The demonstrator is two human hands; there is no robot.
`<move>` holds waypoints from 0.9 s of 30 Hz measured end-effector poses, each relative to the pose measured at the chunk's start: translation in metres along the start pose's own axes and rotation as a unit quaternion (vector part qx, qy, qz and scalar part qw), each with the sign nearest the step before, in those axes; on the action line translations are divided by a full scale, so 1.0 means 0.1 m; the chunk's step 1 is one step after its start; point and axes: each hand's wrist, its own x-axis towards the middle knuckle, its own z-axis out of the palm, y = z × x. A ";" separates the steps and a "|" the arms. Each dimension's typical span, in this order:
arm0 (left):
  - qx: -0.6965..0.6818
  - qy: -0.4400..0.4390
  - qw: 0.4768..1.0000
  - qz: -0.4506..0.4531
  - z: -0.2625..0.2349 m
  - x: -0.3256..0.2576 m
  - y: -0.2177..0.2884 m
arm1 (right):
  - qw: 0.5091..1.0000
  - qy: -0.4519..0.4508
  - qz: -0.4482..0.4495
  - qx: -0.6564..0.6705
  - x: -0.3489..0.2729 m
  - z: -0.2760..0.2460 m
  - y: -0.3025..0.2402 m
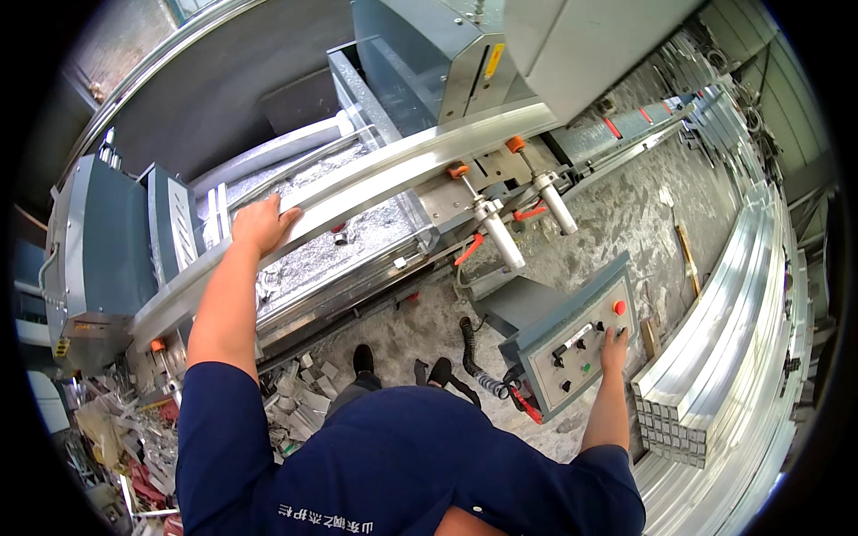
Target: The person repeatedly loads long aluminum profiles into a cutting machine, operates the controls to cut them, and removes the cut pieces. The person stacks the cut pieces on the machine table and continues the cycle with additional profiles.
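A long silvery aluminium profile (357, 192) lies slantwise across the bed of a cutting machine (112, 241). My left hand (261, 223) is closed over it near its left part, fingers over the far edge and thumb along the top. On the right, my right hand (614, 350) touches a tilted grey control panel (554, 362), its fingers stretched out by a small dark button or knob. Just above that hand sits a red mushroom button (619, 307). Two clamp cylinders (497, 234) with orange tips stand against the profile's near side.
Stacked aluminium tubes (706, 357) fill the right side. Offcuts (299, 393) litter the floor at lower left. A coiled black cable (471, 353) hangs beside the panel. Metal chips cover the machine bed (357, 237). A grey machine head (429, 54) rises behind the profile.
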 end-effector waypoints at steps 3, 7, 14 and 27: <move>0.000 -0.004 1.000 0.000 0.03 0.02 -0.03 | 1.000 0.009 -0.012 -0.004 -0.05 0.02 0.00; -0.008 -0.032 0.999 -0.020 -0.04 -0.07 -0.09 | 1.000 -0.018 -0.013 -0.020 -0.03 0.04 -0.04; -0.057 -0.008 0.998 0.019 0.13 0.12 -0.17 | 0.993 -0.008 -0.085 -0.087 0.15 0.13 0.64; -0.049 -0.005 0.999 0.017 0.12 -0.02 -0.23 | 0.998 -0.037 0.022 -0.056 0.11 0.06 0.15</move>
